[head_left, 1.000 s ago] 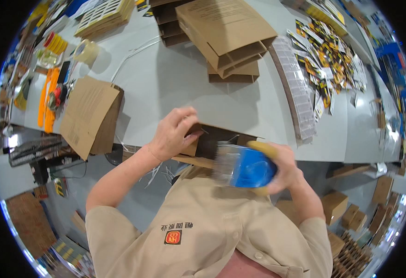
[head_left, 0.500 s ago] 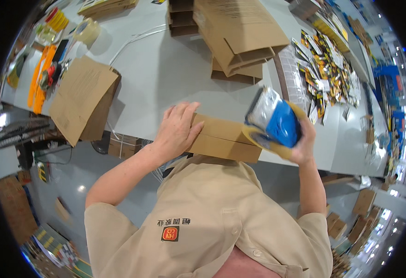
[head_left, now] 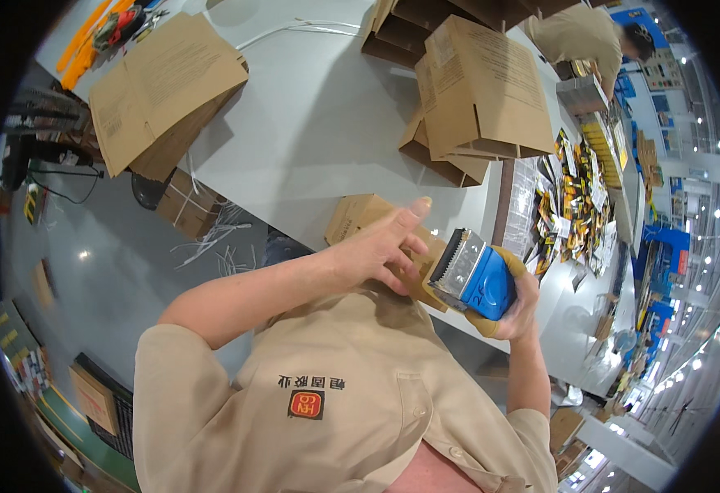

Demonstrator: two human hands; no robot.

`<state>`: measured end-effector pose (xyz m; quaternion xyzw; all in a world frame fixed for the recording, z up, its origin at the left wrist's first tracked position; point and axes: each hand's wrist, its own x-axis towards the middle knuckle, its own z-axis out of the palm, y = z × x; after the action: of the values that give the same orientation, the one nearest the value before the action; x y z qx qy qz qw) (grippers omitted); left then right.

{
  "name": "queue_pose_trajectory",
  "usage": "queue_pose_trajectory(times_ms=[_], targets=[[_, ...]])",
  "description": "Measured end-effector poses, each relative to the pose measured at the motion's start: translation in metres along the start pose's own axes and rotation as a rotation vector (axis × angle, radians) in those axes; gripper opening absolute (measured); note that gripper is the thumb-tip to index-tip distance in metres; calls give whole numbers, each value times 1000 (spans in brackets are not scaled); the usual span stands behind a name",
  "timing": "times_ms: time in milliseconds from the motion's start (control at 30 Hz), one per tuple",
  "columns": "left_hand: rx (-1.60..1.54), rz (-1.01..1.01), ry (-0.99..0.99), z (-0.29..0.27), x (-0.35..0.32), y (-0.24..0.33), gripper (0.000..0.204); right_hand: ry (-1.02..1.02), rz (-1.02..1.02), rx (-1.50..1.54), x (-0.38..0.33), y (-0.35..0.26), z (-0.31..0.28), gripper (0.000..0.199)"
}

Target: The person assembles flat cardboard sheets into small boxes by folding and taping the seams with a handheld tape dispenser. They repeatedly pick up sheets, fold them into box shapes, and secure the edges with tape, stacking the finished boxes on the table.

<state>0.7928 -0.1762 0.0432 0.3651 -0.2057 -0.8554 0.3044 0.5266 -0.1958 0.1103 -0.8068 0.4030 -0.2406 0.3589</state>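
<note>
My right hand [head_left: 522, 311] grips a blue tape dispenser [head_left: 491, 282] with a toothed metal edge and a roll of tan tape. A small brown cardboard box [head_left: 353, 215] lies at the table edge close to my body. Over that box, my left hand [head_left: 384, 251] is held with its fingers spread and nothing in them, just left of the dispenser's teeth. Part of the box is hidden behind my left hand and the dispenser; I cannot tell whether the hand touches it.
A stack of folded cardboard [head_left: 167, 90] sits at the table's left corner. Open brown boxes [head_left: 495, 94] stand farther back. To the right lies a heap of black-and-yellow packets [head_left: 573, 201]. Another person [head_left: 577, 41] bends at the far right. A strapped carton [head_left: 189, 201] is on the floor.
My left hand has lifted from the box's left end and shifted right, toward the dispenser. The dispenser has turned and come lower, nearer my body. The whole view has swung.
</note>
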Motion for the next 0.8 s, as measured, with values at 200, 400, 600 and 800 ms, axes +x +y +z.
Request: queue_pose_trajectory(times_ms=[200,400,600,800], targets=[[257,401,131,8,8,-16,50,-96,-14,-157,14,-8,5,73],[141,540,459,-7,0,-26,28,-239,160,-281,27,-31,-2,76],[-694,571,379,-49,0,-26,28,-347,236,-417,45,-42,-2,72],[329,652,824,-90,25,-54,43,-387,166,-419,42,-54,-8,69]])
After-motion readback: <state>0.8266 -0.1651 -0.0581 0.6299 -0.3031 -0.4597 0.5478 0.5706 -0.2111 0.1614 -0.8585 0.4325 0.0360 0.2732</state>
